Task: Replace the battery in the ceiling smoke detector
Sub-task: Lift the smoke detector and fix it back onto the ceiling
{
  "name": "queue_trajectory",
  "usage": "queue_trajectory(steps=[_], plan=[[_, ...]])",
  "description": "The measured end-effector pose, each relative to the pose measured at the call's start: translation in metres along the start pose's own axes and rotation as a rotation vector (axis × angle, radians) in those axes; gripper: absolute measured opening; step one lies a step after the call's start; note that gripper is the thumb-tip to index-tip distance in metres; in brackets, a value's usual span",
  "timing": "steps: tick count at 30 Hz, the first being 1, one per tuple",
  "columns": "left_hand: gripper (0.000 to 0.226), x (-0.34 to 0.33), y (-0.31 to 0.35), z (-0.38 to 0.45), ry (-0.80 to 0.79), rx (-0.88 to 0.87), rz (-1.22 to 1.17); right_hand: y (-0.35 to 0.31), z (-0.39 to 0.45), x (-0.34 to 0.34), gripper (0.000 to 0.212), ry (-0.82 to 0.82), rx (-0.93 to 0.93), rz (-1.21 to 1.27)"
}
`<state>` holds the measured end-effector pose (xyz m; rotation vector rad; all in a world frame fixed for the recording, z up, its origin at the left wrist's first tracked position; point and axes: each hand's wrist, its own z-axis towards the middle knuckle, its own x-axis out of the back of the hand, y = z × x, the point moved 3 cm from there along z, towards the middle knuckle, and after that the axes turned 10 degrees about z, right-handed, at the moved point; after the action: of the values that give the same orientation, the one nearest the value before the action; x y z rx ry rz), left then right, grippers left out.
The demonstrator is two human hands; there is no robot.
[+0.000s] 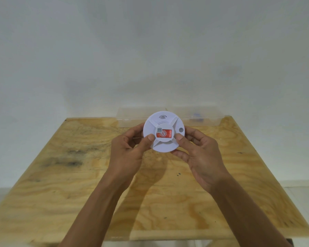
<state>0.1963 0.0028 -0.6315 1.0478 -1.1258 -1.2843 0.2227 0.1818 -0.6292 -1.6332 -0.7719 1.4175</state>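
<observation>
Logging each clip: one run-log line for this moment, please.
smoke detector held above table | left hand and right hand gripping rim | casing closed | battery unseen

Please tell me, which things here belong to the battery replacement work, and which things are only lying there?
For the job:
- white smoke detector, held above the table
- left hand and right hand, both gripping it

Only lying there:
- clear plastic box at the far edge; contents too blurred to tell
- plywood table

A stained plywood table stands against a white wall; a clear plastic box sits at twelve o'clock.
</observation>
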Motion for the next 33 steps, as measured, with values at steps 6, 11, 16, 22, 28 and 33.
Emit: queue_trajectory(steps=[6,11,16,22,28,33], plan=[[0.033,0.002,0.016,-0.013,-0.001,-0.037,0.016,-0.011,-0.014,-0.004,0.026,-0.023,0.031,0.006],[0.032,0.005,0.034,-0.019,-0.004,-0.079,0.015,-0.025,-0.024,-0.011,0.028,-0.052,0.071,-0.014],[0.034,0.012,0.042,-0.016,0.014,-0.088,0.009,-0.035,-0.017,-0.022,0.031,-0.097,0.106,-0.074],[0.035,0.016,0.011,0.003,0.026,-0.016,0.058,-0.006,0.003,-0.014,0.034,-0.063,0.078,-0.129],[0.039,0.017,-0.032,0.026,0.033,0.098,0.089,0.025,0.035,-0.002,0.04,-0.021,0.059,-0.246],[0.038,0.015,-0.019,0.054,0.045,0.142,0.124,0.011,0.06,-0.01,0.043,-0.025,0.129,-0.377]])
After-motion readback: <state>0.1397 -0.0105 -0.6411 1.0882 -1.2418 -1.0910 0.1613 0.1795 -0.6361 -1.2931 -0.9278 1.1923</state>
